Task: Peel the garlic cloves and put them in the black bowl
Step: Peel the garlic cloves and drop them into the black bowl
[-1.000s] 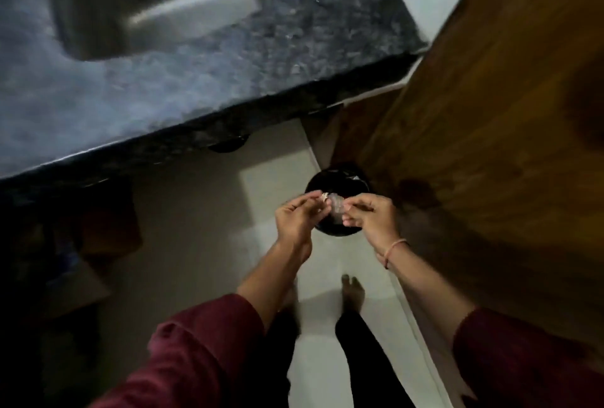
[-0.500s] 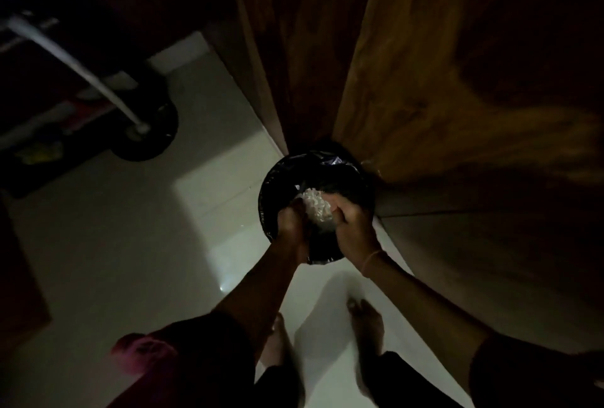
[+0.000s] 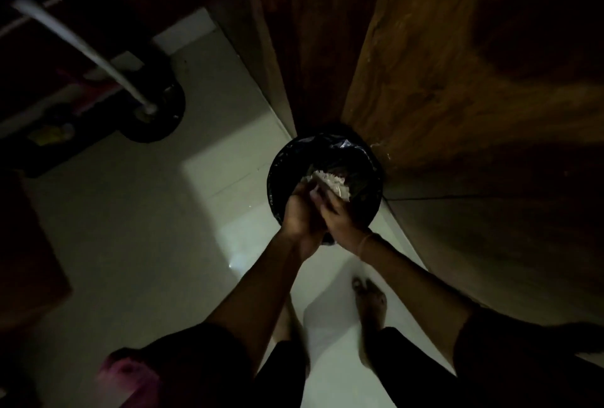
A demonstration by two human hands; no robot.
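no readable text, no labels, brands, numbers or signs, frame too dark

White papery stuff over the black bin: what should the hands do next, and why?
Probably open the left hand and right hand so the white clump falls in. They meet right above the lined bin, the clump at their tips; too dark to tell whether they hold it.
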